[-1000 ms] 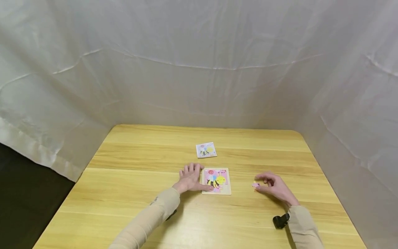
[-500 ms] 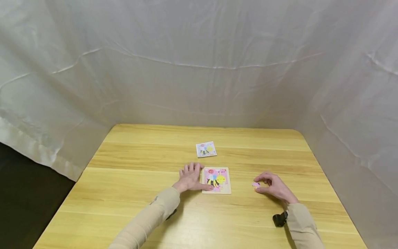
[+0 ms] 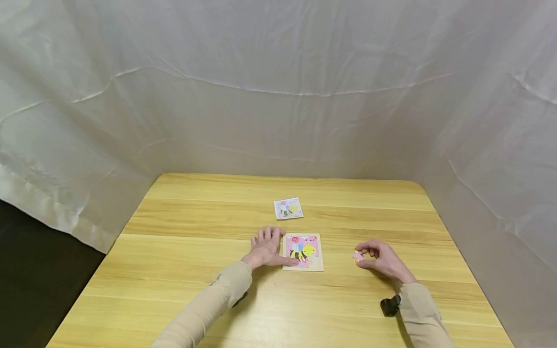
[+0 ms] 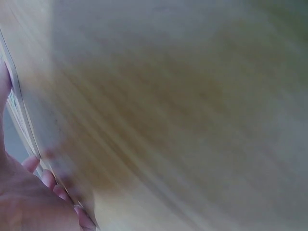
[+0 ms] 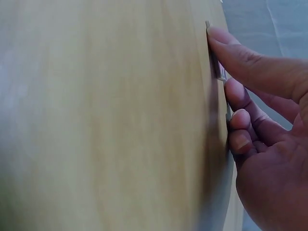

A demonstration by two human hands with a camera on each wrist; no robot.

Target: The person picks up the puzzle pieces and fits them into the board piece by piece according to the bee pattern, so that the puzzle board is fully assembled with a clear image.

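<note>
The right hand (image 3: 383, 260) pinches a small pink puzzle piece (image 3: 358, 256) just right of the bee puzzle board (image 3: 303, 252), which the flat left hand (image 3: 266, 250) steadies on the counter (image 3: 183, 270).

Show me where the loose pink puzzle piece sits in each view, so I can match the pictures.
Head: the pink piece is right of centre, pinched by the right hand, apart from the puzzle board.
Left wrist: not in it.
Right wrist: the piece shows edge-on near the top right, under the fingertips.
Shared landmark: the wooden table.
</note>
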